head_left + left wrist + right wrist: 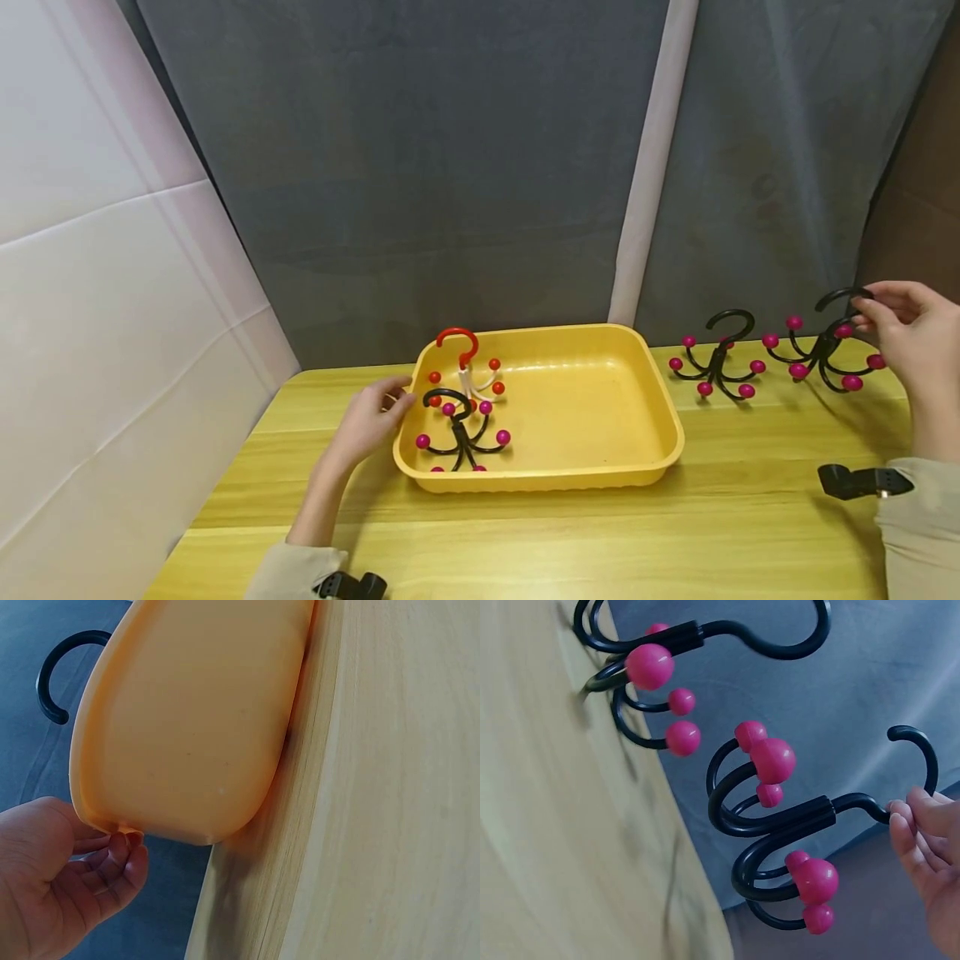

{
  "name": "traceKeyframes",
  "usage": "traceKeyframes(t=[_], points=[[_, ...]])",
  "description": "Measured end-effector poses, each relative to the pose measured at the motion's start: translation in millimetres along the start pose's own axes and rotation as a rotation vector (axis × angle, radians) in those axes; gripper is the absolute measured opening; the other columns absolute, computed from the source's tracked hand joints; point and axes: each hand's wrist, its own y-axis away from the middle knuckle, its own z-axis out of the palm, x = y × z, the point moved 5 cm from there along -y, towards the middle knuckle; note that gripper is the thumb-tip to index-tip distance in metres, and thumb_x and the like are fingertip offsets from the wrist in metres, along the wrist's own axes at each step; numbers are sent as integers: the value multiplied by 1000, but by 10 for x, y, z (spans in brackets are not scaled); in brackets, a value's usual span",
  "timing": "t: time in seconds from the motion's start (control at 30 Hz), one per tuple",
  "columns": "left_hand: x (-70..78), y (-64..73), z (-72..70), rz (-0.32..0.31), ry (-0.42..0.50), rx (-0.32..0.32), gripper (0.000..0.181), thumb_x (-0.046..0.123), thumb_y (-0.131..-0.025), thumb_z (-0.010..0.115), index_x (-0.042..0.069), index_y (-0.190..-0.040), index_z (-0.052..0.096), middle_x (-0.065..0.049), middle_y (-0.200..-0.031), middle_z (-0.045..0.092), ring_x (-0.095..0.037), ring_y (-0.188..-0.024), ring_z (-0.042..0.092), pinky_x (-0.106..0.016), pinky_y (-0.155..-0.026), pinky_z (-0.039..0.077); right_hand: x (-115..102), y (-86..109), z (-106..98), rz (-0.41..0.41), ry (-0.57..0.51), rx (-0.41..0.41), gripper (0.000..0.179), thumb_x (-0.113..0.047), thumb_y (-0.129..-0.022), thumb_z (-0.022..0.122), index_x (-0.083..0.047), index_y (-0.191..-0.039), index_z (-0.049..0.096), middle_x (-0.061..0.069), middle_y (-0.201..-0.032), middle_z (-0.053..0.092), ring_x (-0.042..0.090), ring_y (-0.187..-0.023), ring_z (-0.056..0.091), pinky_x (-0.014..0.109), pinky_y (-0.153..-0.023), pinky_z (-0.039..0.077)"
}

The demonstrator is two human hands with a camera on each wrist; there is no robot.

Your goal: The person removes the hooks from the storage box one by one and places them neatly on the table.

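Head view: the right hand (pixel 909 332) pinches the held hanger (pixel 826 343) by its hook; a second hanger (pixel 717 362) stands to that hand's left. The left hand (pixel 372 421) pinches the rim of the yellow tray (pixel 585 417), which extends rightward from it, bearing a red-and-white hanger (pixel 464 361) and a black hanger (pixel 460 431). Left wrist view: this grip on the tray's end presumably steadies it. Right wrist view: the knob-free hook, nearest the hand, likely offers the simplest hold.

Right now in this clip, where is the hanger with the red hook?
In the head view, the red-hooked hanger sits in the left part of the yellow tray, just behind a black hanger and to the right of the left hand.
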Motion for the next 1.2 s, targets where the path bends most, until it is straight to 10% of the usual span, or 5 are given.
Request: traceKeyframes(t=[0.33,0.73,0.97,1.2], points=[[29,12,-2,5,7,-5,33,7,-98,65,-11,-125,63,-14,-93,66,-23,-79,61,-25,-65,49,198,32,40,9,184,-61,8,-5,-103,55,-4,-107,62,-44,-70,45,-20,-59,49,9,-51,43],[11,7,-3,-2,18,-6,33,7,-98,64,-11,-126,62,-15,-94,66,-22,-78,60,-25,-64,48,285,32,56,59,257,-114,36,-9,-104,53,13,-133,51,-43,-72,38,-21,-58,47,11,-51,44],[-5,-6,2,-1,16,-1,32,6,-98,64,-10,-125,63,-14,-93,66,-23,-78,60,-25,-63,48,209,37,28,21,215,-153,35,0,-102,49,9,-137,51,-38,-80,42,-18,-59,51,10,-53,44],[-1,-1,1,0,12,1,32,7,-98,64,-10,-125,63,-14,-94,66,-22,-78,60,-25,-63,48,94,21,-40,-38,-93,-111,48,6,-97,47,-41,-104,56,-29,-87,54,-14,-62,58,6,-58,46]])
